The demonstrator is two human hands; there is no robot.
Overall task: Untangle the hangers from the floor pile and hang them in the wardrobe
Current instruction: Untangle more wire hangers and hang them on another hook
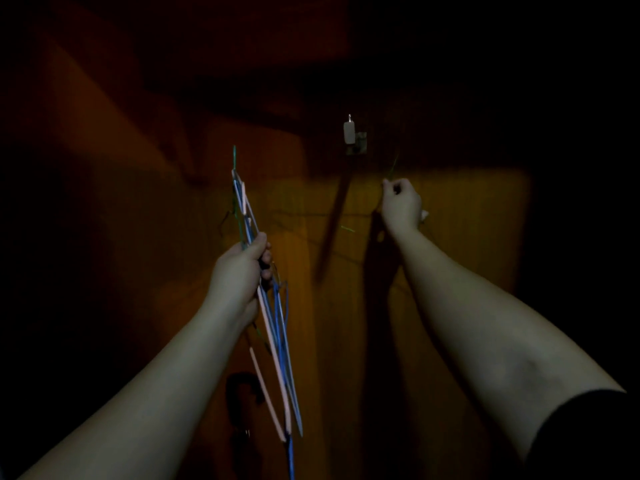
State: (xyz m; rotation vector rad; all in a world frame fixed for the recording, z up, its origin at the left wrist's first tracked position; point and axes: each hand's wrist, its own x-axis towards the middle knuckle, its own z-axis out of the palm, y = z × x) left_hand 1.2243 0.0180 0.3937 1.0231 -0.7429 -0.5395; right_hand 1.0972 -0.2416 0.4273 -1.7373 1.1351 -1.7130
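Setting: a dim wardrobe interior is seen from the head camera, its yellow-brown back panel lit in the middle and dark at the edges.
Left hand: the left hand is raised at centre left, fingers and thumb curled round a bundle of hangers.
Hangers: thin blue, pink and green hangers are held together as a sheaf, running from above the fist down past the forearm to the bottom edge.
Right hand: the right hand is lifted further in, fingertips pinched on a green hanger, only faintly visible against the dark.
Rail: a dark rail is seen slanting beside the right hand, blurred.
Fitting: a small pale fitting is fixed above the rail's upper end.
Sleeve: a black sleeve is seen on the right arm.
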